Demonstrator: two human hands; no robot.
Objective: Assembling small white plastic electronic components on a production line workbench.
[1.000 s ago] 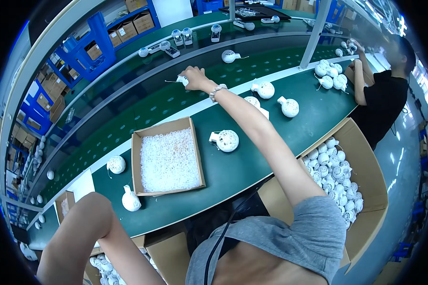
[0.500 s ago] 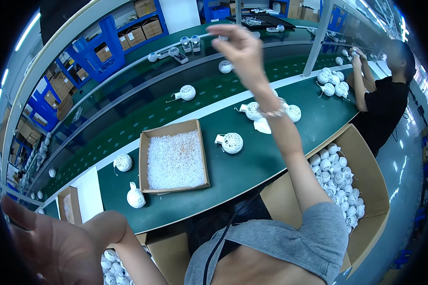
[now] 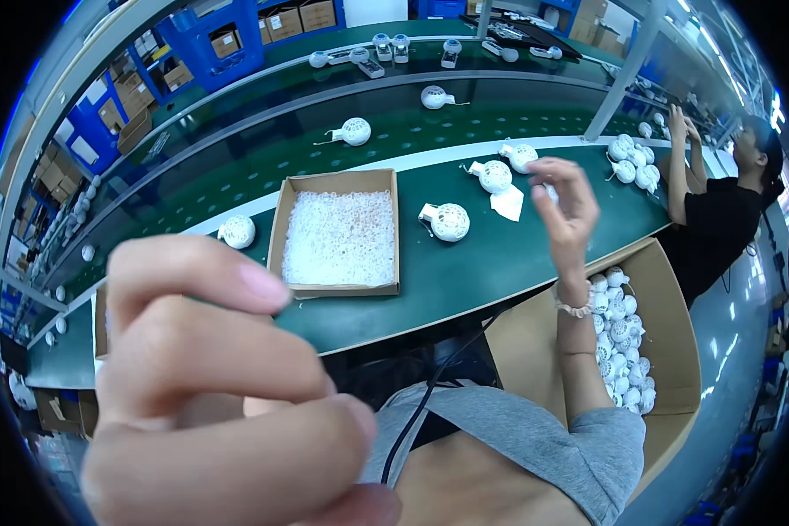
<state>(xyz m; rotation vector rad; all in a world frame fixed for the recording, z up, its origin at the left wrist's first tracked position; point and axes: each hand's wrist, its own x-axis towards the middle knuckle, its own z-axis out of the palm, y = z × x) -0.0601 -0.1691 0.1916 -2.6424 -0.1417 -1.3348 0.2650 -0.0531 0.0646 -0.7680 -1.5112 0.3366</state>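
My left hand [image 3: 219, 377] looms large in the foreground with its fingers curled in; I see nothing in it, though its palm is mostly hidden. Over the green bench [image 3: 500, 254], my right hand [image 3: 572, 210] has thumb and fingers bent but apart. Behind those fingers a bit of white shows, likely another ball. Just left of it lie two white perforated balls, one [image 3: 494, 176] with a tab and another [image 3: 522, 158] farther back. Below them is a white paper piece [image 3: 507, 203]. Another tabbed ball [image 3: 450, 223] rests nearer the front.
A shallow cardboard box [image 3: 398, 232] of small clear pieces sits on the bench, a white ball [image 3: 237, 231] left of it. A large carton [image 3: 679, 351] of balls stands at right. Beyond is a conveyor [image 3: 263, 171] with balls. A co-worker [image 3: 719, 210] stands at far right.
My left hand has swung from the lower left toward the middle and curled from an open palm. The right hand has dropped and moved right, down to the bench. The view has shifted.
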